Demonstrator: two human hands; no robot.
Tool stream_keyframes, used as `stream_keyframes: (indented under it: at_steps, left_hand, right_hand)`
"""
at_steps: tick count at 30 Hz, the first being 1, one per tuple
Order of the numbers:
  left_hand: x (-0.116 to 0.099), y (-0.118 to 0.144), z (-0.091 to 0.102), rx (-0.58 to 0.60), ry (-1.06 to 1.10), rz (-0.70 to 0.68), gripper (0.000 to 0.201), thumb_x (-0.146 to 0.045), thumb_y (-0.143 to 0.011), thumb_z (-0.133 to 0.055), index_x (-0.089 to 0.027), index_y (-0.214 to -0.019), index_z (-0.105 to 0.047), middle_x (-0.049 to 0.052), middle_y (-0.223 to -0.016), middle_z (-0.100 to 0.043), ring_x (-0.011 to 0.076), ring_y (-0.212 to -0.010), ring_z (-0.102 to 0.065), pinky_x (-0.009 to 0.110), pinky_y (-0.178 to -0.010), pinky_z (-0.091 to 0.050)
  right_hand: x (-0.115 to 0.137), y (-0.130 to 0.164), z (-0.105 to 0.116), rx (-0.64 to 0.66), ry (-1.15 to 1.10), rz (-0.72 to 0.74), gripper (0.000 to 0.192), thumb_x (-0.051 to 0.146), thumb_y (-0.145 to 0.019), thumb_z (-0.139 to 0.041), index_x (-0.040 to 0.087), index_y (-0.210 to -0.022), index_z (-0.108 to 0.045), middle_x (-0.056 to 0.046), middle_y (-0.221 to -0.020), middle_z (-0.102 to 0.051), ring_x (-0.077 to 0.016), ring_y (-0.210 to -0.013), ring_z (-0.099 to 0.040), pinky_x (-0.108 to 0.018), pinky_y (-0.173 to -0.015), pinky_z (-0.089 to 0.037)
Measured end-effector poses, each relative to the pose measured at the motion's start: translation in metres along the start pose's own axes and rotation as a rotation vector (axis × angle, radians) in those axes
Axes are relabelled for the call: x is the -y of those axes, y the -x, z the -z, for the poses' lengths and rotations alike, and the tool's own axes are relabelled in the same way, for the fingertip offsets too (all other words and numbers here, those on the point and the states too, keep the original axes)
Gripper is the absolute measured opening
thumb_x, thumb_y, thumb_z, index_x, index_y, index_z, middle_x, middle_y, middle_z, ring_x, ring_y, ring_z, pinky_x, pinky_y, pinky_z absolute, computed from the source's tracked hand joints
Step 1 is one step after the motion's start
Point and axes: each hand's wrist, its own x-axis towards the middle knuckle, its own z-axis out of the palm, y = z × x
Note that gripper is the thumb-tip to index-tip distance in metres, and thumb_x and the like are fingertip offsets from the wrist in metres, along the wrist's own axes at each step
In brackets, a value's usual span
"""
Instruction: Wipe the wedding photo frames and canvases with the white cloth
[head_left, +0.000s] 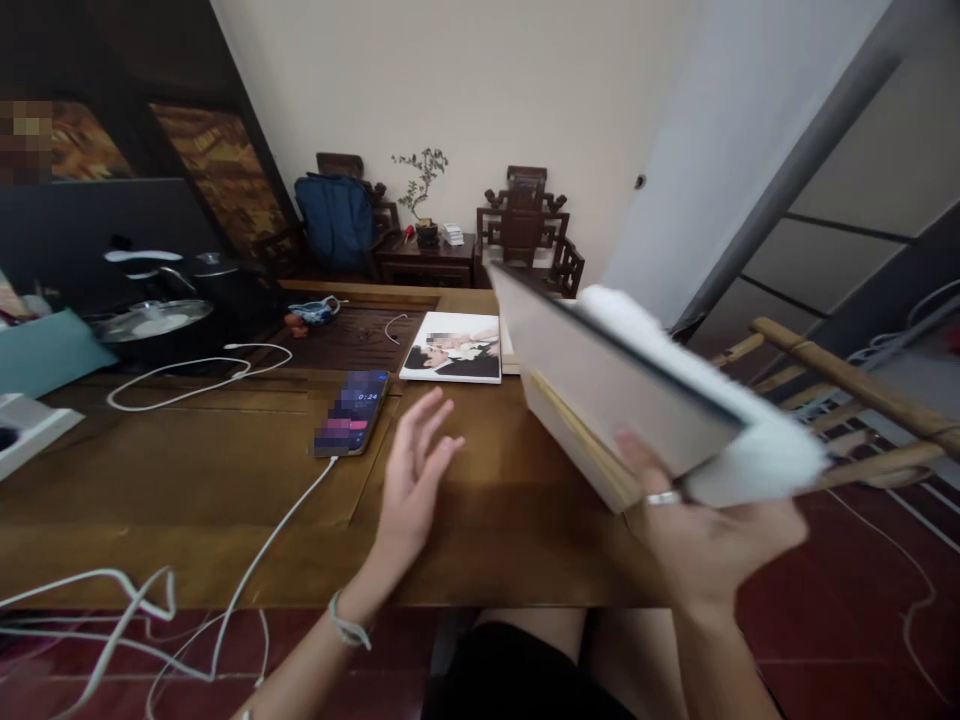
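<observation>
My right hand (pixel 705 540), with a ring on one finger, grips a large pale book-like object (pixel 600 370) at its near end. This object is tilted above the table's right side; it has a dark upper edge and a yellowish strip, and blur hides its exact kind. My left hand (pixel 420 465) hovers over the wood with fingers apart and holds nothing. Beyond it lies a white photo book (pixel 454 350) with a picture of people on its cover. Left of that hand is a phone (pixel 352 412) with its screen lit and a white cable plugged in.
On the wooden table (pixel 202 500), a white cable (pixel 202 375) loops near a lidded pan (pixel 157 318) and a black kettle (pixel 221 280). A white bundle (pixel 750 430) is behind the held object. A bamboo chair (pixel 862 390) stands at right. Cables hang below the front edge.
</observation>
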Motion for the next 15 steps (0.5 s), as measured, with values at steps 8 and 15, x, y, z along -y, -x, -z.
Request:
stream_keyframes:
  at_steps: [8, 15]
  left_hand:
    - [0.03, 0.036, -0.021, 0.069, 0.339, 0.67, 0.052, -0.037, -0.08, -0.063, -0.016, -0.126, -0.049, 0.016, -0.13, -0.053, 0.0296, -0.116, -0.053, 0.037, -0.092, -0.048]
    - [0.028, 0.028, -0.01, -0.3, 0.188, 0.713, 0.038, -0.037, -0.085, -0.057, -0.014, -0.116, -0.058, 0.011, -0.103, -0.07, 0.0228, -0.087, -0.068, 0.028, -0.073, -0.055]
  right_hand:
    - [-0.017, -0.008, -0.011, -0.255, -0.696, -0.996, 0.057, 0.02, -0.065, -0.074, 0.015, -0.118, -0.056, -0.005, -0.111, -0.063, -0.0195, -0.098, -0.061, -0.038, -0.092, -0.05]
    - [-0.038, 0.036, -0.006, -0.071, -0.641, -1.141, 0.054, 0.029, -0.067, -0.073, 0.018, -0.117, -0.057, -0.007, -0.114, -0.063, -0.0228, -0.103, -0.06, -0.042, -0.093, -0.049]
